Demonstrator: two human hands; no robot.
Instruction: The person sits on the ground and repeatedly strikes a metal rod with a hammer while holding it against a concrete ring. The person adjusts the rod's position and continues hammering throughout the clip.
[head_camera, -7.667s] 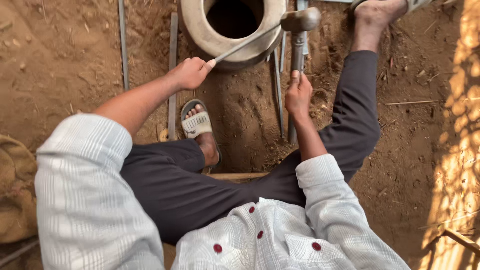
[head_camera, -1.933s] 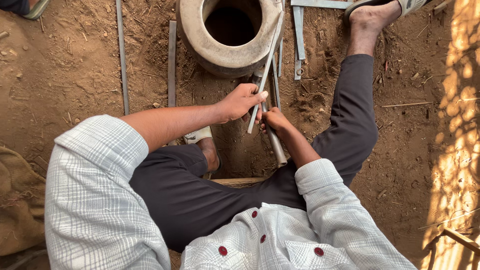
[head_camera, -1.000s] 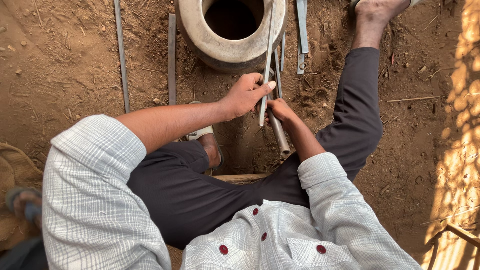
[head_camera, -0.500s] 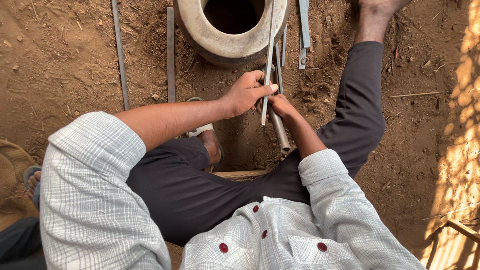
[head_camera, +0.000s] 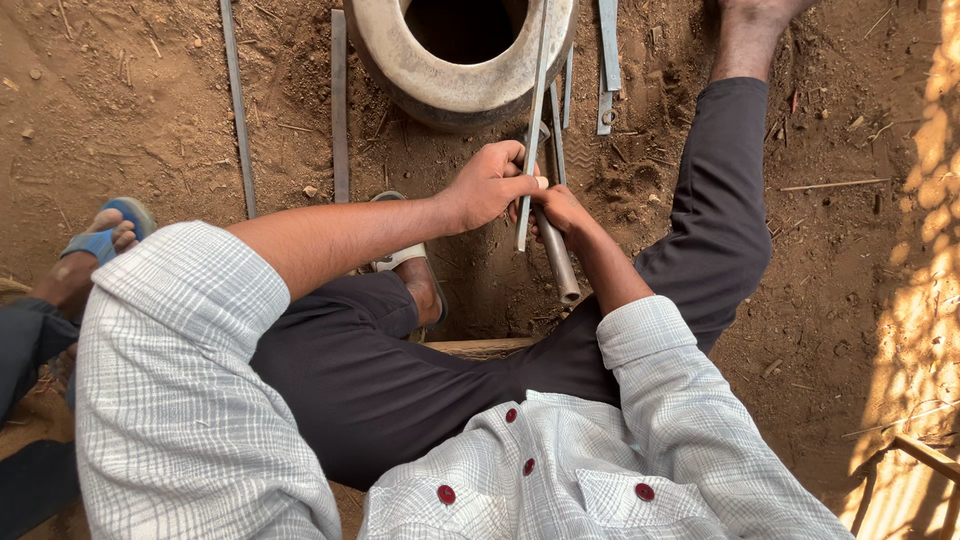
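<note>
Since the frames of a second ago the hands have hardly shifted: both stay bunched together over the dirt, and the main change is at the far left, where another person's foot in a blue sandal (head_camera: 108, 232) has come into view. The left hand (head_camera: 487, 186) is closed around a thin flat metal strip (head_camera: 533, 120), thumb and fingers wrapped about it near its lower end. The strip is pale grey, narrow and straight, and runs up and away from the grip, crossing the rim of the round clay pot (head_camera: 400, 70) that sits just beyond the hands. The right hand (head_camera: 560, 207) lies touching the left, just to its right, and is clenched around a thicker grey metal pipe (head_camera: 557, 262); the pipe's round open end sticks out below the grip, toward the person's body, while its upper part is hidden by the fingers. Further metal strips lie on the brown earth: two long ones (head_camera: 339, 100) well to the left of the grip, and a shorter flat one (head_camera: 608, 60) up and to the right, beside the pot. Below the grip, the person's dark trousers (head_camera: 400, 370) spread over bent legs.
</note>
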